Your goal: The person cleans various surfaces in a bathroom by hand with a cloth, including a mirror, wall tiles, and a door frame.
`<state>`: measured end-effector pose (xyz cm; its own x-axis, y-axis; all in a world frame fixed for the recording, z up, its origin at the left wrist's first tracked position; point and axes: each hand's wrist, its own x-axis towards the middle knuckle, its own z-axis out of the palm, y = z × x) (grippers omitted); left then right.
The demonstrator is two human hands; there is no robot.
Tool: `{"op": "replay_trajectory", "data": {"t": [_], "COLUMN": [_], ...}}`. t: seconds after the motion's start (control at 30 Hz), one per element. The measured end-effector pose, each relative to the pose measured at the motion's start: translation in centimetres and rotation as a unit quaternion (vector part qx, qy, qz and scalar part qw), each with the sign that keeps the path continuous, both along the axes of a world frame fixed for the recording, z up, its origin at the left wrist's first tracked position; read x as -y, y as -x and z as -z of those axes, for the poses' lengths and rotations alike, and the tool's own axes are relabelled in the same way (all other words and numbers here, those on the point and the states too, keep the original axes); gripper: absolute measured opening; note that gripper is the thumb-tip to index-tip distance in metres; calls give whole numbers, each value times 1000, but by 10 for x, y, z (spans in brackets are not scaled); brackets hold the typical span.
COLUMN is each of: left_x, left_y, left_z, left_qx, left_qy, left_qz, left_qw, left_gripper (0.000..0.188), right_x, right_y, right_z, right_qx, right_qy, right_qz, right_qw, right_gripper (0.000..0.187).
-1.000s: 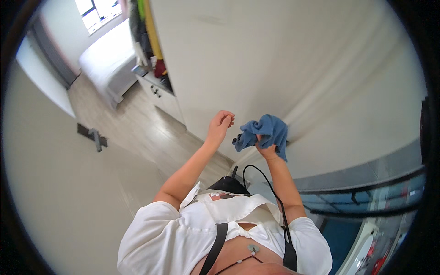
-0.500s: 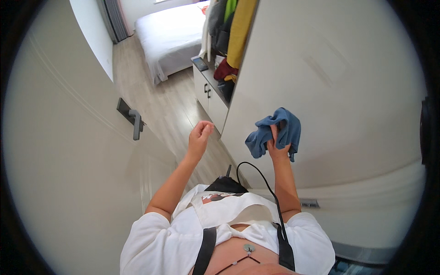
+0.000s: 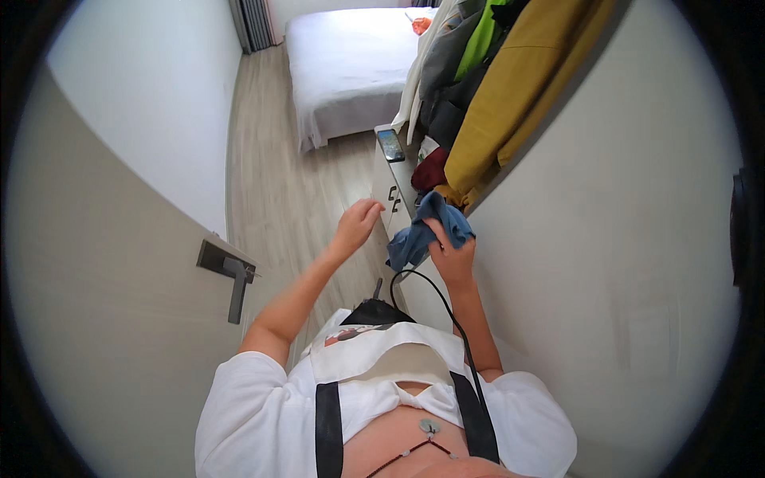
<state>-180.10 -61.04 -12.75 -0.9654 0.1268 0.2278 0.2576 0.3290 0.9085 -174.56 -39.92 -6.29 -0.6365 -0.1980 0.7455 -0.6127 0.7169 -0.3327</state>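
Note:
A crumpled blue cloth [image 3: 413, 243] is gripped by my right hand [image 3: 453, 259], with part of it bunched over the fingers and the rest hanging to the left. Just beyond it stands a low cabinet [image 3: 390, 179] with dark handles, below a row of hanging clothes. My left hand [image 3: 358, 225] is raised in mid-air over the floor, left of the cloth. Its fingers are curled together, and I see nothing in them. A black cable [image 3: 434, 287] loops up in front of my apron, near the right forearm.
On the left stands a pale door [image 3: 119, 263] with a dark lever handle [image 3: 231, 275]. To the right is a tall light panel [image 3: 606, 207]. A mustard coat [image 3: 510, 103] hangs above the cabinet, where a phone [image 3: 390, 146] lies. A white-covered bed [image 3: 351, 68] stands farther back on the wooden floor [image 3: 267, 175].
I have moved forward: the door handle sits lower, and the cabinet and clothes look nearer. My right hand, with the cloth, has shifted left from the panel toward the cabinet.

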Motion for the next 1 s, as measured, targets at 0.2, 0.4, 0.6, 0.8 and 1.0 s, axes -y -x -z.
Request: {"op": "replay_trajectory", "data": {"t": [0.2, 0.4, 0.6, 0.8, 1.0], "left_x": [26, 80, 146, 204, 219], "left_y": [87, 158, 139, 117, 135], "left_z": [24, 49, 14, 10, 13], "left_qx": [35, -7, 38, 273, 282], "left_qy": [205, 393, 248, -90, -227], "left_qz": [59, 212, 254, 54, -140], "left_qw": [976, 895, 934, 956, 922], "left_gripper": [21, 12, 12, 16, 19], "right_x": [24, 62, 111, 163, 202], "right_y": [77, 154, 225, 270, 315], "right_z": [8, 24, 27, 27, 34], "right_qx": [161, 229, 324, 378, 389], "right_qy": [84, 126, 142, 84, 24], "right_qz": [-15, -42, -85, -159, -219], "right_qw": [983, 964, 931, 908, 894], "right_gripper": [27, 23, 27, 33, 34]}}
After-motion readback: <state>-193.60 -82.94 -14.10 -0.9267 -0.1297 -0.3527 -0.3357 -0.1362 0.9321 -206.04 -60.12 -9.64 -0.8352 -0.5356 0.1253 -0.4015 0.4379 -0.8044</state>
